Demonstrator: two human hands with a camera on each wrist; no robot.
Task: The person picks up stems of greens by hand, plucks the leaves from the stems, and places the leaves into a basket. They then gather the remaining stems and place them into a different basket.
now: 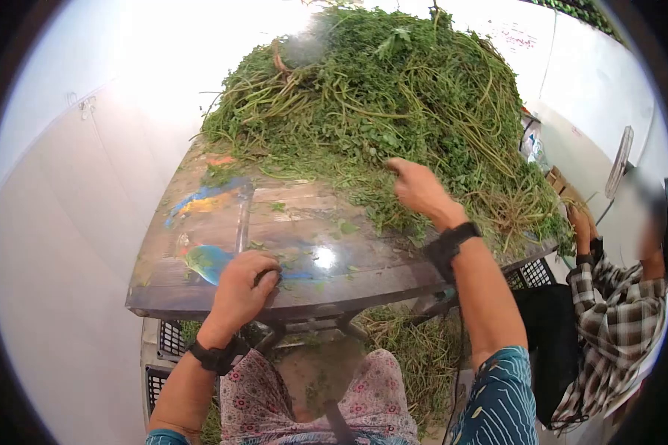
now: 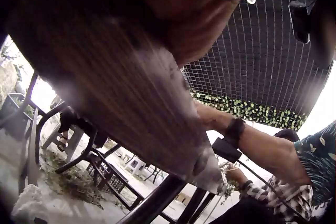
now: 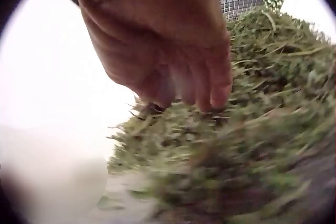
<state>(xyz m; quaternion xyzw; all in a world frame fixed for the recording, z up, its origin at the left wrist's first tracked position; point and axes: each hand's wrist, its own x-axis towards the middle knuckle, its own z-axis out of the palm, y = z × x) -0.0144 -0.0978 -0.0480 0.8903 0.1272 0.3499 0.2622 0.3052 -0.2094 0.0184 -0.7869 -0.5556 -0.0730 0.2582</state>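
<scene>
Leafy heap (image 1: 393,96), green, tangled, upper centre. Right hand (image 1: 421,191) at its near edge, left hand (image 1: 245,291) on stained table (image 1: 364,271); cannot tell either grip. Pale wall (image 1: 59,185) left.

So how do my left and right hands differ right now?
Your left hand is by the table's near edge; your right hand is farther forward, at the heap of greens. The left's fingers curl loosely, while the right's reach down to the greens. Both wrists wear dark bands.

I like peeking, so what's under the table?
Under the table are green stems, with black crates below its sides. Its top and the person's knees hide the rest.
</scene>
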